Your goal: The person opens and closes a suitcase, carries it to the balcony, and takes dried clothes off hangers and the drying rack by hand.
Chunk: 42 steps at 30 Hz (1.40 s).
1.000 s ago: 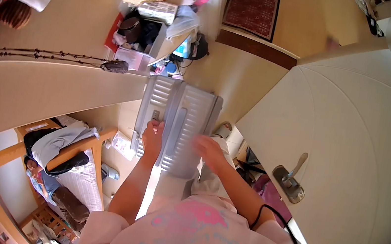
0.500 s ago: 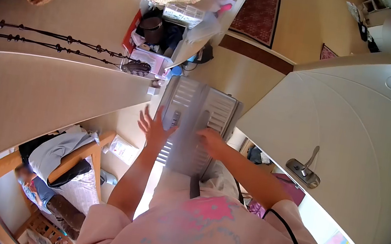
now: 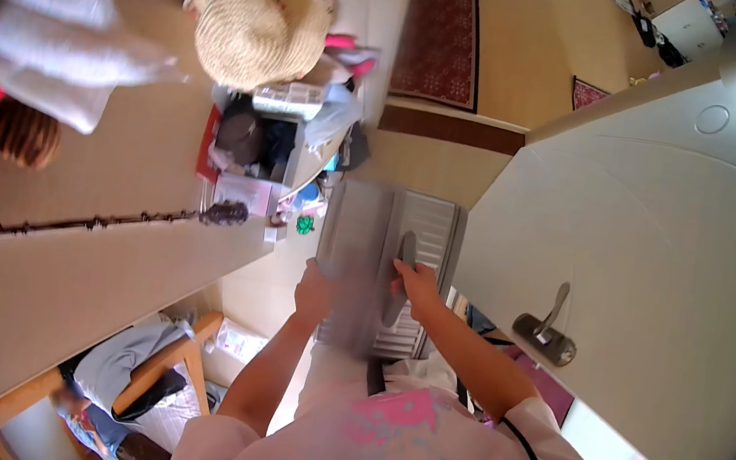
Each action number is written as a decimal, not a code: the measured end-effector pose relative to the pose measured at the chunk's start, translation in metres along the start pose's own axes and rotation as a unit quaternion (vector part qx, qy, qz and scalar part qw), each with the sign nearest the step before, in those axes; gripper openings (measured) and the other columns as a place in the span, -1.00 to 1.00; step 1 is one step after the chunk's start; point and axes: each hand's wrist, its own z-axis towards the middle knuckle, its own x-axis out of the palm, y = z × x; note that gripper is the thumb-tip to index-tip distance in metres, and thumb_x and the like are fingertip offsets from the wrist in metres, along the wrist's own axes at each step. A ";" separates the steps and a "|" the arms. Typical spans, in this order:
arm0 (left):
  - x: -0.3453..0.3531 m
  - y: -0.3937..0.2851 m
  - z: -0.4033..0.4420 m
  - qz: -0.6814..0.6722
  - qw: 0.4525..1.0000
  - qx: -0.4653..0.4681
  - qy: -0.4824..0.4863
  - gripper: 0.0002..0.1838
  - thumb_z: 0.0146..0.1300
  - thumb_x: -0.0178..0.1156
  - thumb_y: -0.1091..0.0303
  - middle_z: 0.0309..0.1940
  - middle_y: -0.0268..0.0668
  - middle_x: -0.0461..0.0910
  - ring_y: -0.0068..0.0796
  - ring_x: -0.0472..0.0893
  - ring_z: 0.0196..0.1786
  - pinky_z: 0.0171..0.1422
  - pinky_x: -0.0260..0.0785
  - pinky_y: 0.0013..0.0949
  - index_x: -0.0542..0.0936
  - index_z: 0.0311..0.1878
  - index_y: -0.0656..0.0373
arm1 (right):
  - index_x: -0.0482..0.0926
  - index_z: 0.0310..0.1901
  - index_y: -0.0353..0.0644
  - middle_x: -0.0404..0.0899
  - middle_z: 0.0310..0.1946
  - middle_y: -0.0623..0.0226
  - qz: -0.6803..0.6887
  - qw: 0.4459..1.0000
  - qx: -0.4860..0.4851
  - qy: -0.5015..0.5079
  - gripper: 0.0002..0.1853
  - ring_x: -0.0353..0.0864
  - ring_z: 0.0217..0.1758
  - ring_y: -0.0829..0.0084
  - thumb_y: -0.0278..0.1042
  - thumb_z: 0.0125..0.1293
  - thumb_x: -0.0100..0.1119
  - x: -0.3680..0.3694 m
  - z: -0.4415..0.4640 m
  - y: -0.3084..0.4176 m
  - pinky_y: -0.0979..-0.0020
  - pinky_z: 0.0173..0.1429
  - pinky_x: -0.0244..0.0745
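A grey ribbed suitcase (image 3: 436, 230) stands in front of my body, its near part smeared by motion. My right hand (image 3: 419, 288) has its fingers closed round the grey carry handle (image 3: 396, 307) on the suitcase's right-hand face. My left hand (image 3: 313, 292) is drawn in against the suitcase's left side and appears to grip it. Most of the left fingers are blurred or hidden there.
A white door (image 3: 639, 240) with a metal lever handle (image 3: 552, 324) stands to the right. At the left are a straw hat (image 3: 261, 19) and a box of items (image 3: 280, 154). A red rug (image 3: 442, 38) lies beyond the threshold. Another person (image 3: 104, 423) is at lower left.
My left hand has gone from spread fingers to a closed shape against the suitcase's side. My right hand has closed on the carry handle. The view has shifted.
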 end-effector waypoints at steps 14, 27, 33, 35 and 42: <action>-0.039 -0.178 0.045 0.074 0.983 0.163 0.051 0.06 -0.19 0.55 -0.30 -0.10 0.03 0.69 -0.02 0.72 -0.05 0.05 0.56 -0.10 0.34 0.20 0.29 | 0.56 -0.25 -0.31 0.60 -0.57 0.22 0.056 0.977 -0.043 -0.201 -0.71 0.50 -0.53 0.40 -0.19 0.31 0.25 -0.057 -0.023 0.098 0.30 -0.36 0.35; -0.097 -0.356 0.091 0.086 0.947 0.260 0.165 0.13 -0.12 0.51 -0.36 0.09 0.05 0.61 0.06 0.63 0.15 0.17 0.49 -0.04 0.29 0.32 0.29 | 0.58 -0.35 -0.31 0.58 -0.64 0.23 0.093 0.921 -0.103 -0.363 -0.73 0.62 -0.60 0.39 -0.21 0.21 0.27 -0.102 -0.021 0.237 0.33 -0.42 0.51; -0.076 -0.462 0.170 0.073 0.938 0.308 0.144 0.14 -0.16 0.57 -0.29 0.15 0.07 0.58 0.06 0.63 0.17 0.24 0.45 -0.03 0.31 0.32 0.31 | 0.59 -0.35 -0.32 0.59 -0.65 0.23 0.118 0.900 -0.149 -0.392 -0.71 0.63 -0.59 0.41 -0.19 0.21 0.29 -0.152 0.052 0.320 0.31 -0.40 0.52; -0.057 -0.500 0.210 0.060 0.933 0.333 0.125 0.14 -0.22 0.62 -0.26 0.13 0.06 0.60 0.00 0.63 0.16 0.23 0.45 -0.03 0.34 0.30 0.32 | 0.58 -0.33 -0.38 0.57 -0.64 0.22 0.155 0.892 -0.164 -0.390 -0.76 0.57 -0.62 0.43 -0.33 0.25 0.30 -0.180 0.091 0.355 0.36 -0.48 0.47; -0.053 -0.652 0.251 0.133 0.950 0.264 0.103 0.15 -0.25 0.57 -0.29 0.09 0.03 0.63 0.00 0.63 0.16 0.23 0.46 -0.10 0.37 0.33 0.29 | 0.55 -0.25 -0.41 0.59 -0.61 0.20 0.193 0.914 -0.113 -0.339 -0.74 0.59 -0.60 0.40 -0.33 0.27 0.31 -0.276 0.171 0.479 0.35 -0.48 0.46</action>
